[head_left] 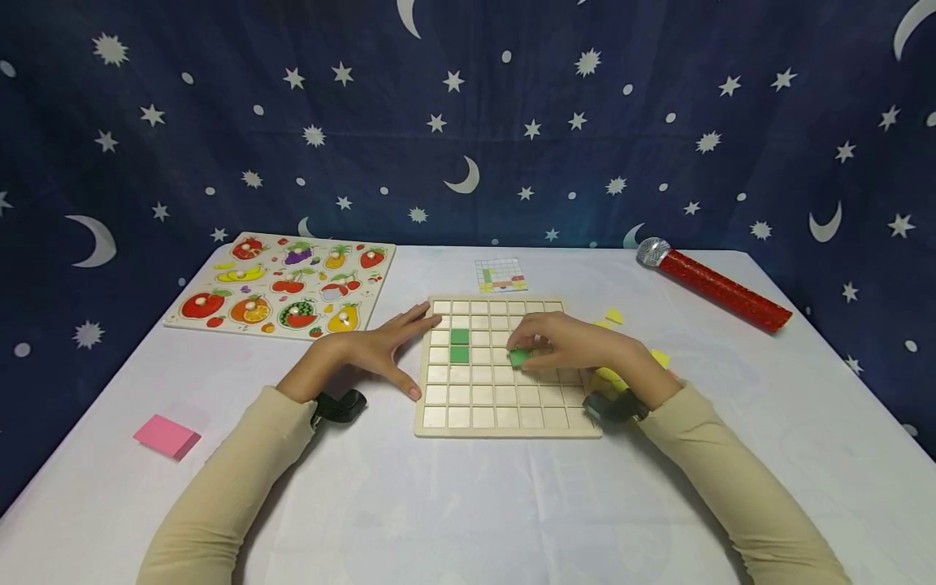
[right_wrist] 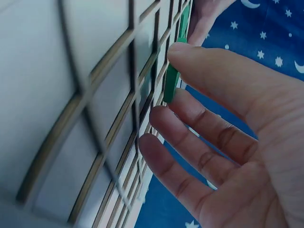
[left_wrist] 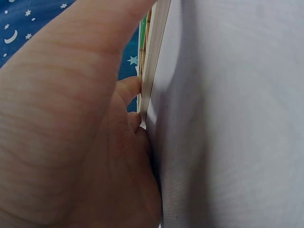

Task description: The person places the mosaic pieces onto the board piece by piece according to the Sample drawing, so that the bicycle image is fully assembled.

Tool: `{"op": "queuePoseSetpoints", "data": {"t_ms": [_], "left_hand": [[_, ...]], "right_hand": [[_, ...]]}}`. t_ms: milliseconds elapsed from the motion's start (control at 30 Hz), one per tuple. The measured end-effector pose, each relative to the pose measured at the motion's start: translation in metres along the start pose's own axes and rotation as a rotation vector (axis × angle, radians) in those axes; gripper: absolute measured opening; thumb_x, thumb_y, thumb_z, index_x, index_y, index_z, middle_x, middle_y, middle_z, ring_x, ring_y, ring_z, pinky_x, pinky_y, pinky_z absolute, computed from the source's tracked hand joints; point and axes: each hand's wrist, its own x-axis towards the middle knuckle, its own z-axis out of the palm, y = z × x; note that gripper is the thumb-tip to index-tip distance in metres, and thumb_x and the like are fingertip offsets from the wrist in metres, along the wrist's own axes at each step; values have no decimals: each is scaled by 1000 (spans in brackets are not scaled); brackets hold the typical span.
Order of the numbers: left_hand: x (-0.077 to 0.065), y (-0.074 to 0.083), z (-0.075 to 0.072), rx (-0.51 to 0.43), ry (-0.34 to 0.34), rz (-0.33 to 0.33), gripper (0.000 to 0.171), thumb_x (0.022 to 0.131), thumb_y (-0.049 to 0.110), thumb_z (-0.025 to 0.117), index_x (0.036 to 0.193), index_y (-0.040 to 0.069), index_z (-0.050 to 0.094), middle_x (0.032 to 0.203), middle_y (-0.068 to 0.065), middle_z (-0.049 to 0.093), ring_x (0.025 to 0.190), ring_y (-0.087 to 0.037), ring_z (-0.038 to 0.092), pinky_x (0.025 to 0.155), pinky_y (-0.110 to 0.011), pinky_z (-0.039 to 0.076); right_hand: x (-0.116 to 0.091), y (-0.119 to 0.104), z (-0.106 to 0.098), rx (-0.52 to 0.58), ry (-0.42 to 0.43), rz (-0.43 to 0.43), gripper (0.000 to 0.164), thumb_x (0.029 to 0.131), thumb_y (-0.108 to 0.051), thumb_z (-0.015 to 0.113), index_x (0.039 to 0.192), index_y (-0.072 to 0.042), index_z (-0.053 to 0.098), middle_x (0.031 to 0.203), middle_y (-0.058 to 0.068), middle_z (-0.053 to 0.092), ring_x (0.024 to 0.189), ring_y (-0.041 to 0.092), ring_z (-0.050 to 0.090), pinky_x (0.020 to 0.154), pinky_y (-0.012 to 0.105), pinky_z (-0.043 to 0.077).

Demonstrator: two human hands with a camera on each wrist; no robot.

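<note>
A wooden grid board point(head_left: 483, 418) lies on the table between both hands. Two green square tiles point(head_left: 459, 345) sit one above the other in its left part. My right hand point(head_left: 566, 341) is over the board's right half and pinches another green tile point(right_wrist: 172, 78) between thumb and fingertip, close above the cells. My left hand point(head_left: 376, 349) spreads along the board's left side, its thumb and fingertips touching the edge. The left wrist view shows those fingers against the board's side point(left_wrist: 154, 57). Several yellow pieces point(head_left: 610, 378) lie right of the board, partly hidden by the right arm.
Behind the board lies a small pattern card point(head_left: 500, 275) with a coloured grid. A fruit puzzle board point(head_left: 285, 284) is at the back left, a red glittery microphone point(head_left: 720, 288) at the back right. A pink block point(head_left: 167, 436) rests at the left. A starry cloth point(head_left: 468, 122) hangs behind.
</note>
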Motion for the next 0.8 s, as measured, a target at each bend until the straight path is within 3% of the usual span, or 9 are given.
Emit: {"op": "queuePoseSetpoints", "data": {"t_ms": [233,467,800], "left_hand": [[0,-2,1,4,-5,-12,126,66,51,87,158,12,10,162,-13,-15,148,-38,-11,113,-65,6],[3,-2,2,18,-15,-20,127,66,54,86,158,15,9,163,-10,-16,148,-36,-12,114,-63,5],[1,-1,1,21,-11,-31,126,67,53,86,158,16,9,163,-9,-16,149,-35,-12,114,-64,5]], "right_hand": [[18,-4,10,-13,-30,-82,25,87,-10,73,111,-3,69,93,4,60,86,22,53,77,34,49],[28,-12,18,-33,-42,-83,27,87,-11,74,112,-4,69,94,2,60,86,19,52,79,32,47],[39,-23,30,6,-11,-80,25,87,-10,73,111,-5,67,87,4,58,77,18,52,69,25,45]]}}
